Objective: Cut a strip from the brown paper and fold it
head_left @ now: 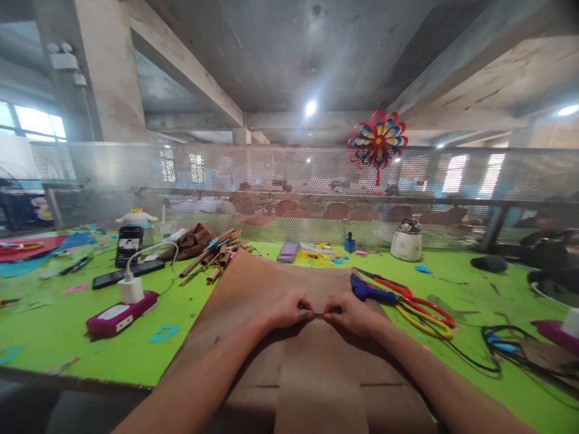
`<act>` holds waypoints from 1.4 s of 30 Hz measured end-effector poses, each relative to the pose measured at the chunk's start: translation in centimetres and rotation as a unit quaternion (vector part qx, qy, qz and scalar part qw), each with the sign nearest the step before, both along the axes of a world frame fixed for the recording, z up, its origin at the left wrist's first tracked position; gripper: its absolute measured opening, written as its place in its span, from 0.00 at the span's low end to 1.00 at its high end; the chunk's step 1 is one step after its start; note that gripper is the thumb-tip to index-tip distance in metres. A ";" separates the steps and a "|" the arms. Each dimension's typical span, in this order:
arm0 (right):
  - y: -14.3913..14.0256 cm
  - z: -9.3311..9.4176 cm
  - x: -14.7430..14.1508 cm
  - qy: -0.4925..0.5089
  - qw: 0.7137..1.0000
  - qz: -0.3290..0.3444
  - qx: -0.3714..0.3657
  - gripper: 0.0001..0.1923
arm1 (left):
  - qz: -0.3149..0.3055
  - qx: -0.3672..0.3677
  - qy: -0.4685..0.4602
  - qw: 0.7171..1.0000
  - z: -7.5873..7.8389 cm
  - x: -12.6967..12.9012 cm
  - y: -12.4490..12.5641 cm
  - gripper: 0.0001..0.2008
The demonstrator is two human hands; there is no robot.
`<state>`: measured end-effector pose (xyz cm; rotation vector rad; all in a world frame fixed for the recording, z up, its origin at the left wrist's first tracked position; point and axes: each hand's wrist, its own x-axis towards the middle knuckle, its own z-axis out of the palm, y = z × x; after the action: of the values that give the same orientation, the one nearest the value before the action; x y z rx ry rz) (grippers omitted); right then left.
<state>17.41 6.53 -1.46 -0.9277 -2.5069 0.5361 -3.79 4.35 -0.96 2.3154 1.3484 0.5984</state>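
A thin brown strip (319, 316) is held between the left hand (294, 308) and the right hand (347, 312), over brown paper (316, 377) at the near edge of the green table (126, 358); it lies rightward of the former and leftward of the latter, neither being nearer; each hand is clamped on it in a thumb-and-finger pinch; its long axis runs crosswise, pointing from hand to hand (the ends are hidden by the grip; whether it is joined to the paper cannot be told).
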 end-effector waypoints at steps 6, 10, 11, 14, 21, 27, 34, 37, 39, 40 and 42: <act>-0.3 0.4 0.2 -0.017 1.000 0.007 0.023 0.10 | -0.014 0.011 0.028 0.999 0.3 -0.2 0.0 0.10; -0.1 0.3 0.4 -0.030 0.999 0.010 0.030 0.10 | -0.034 -0.021 0.044 0.998 0.3 -0.7 0.4 0.11; 0.0 0.3 0.5 -0.035 0.999 0.010 0.033 0.10 | -0.038 -0.034 0.048 0.998 0.3 -0.8 0.6 0.11; -0.1 0.3 0.8 -0.045 0.998 0.019 0.049 0.11 | -0.062 -0.032 0.046 0.997 0.5 -1.0 0.9 0.10; -1.0 1.3 1.0 -0.064 0.995 0.009 0.074 0.10 | -0.064 -0.047 0.072 0.994 0.7 -1.3 1.4 0.10; -1.3 1.3 1.1 -0.095 0.990 0.015 0.098 0.08 | -0.038 -0.020 0.127 0.991 1.1 -1.3 1.0 0.09; -1.5 0.8 1.1 -0.167 0.973 0.005 0.161 0.07 | -0.029 0.011 0.186 0.982 2.4 -0.9 -0.2 0.09; -2.1 1.0 1.1 -0.194 0.961 -0.001 0.195 0.07 | -0.034 0.032 0.209 0.977 2.4 -1.0 -0.4 0.08; -2.6 1.3 1.2 -0.202 0.956 -0.005 0.211 0.07 | -0.048 0.057 0.226 0.971 2.5 -1.0 -0.5 0.08; -2.9 1.5 1.2 -0.205 0.954 -0.007 0.217 0.07 | -0.054 0.070 0.235 0.968 2.6 -0.9 -0.6 0.08; -3.5 1.8 1.3 -0.211 0.951 -0.008 0.225 0.08 | -0.059 0.089 0.251 0.962 2.8 -0.8 -0.9 0.08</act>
<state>18.66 3.04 0.33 -0.9487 -2.8079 -0.2742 -4.60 3.46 1.87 2.7994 1.3899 0.0906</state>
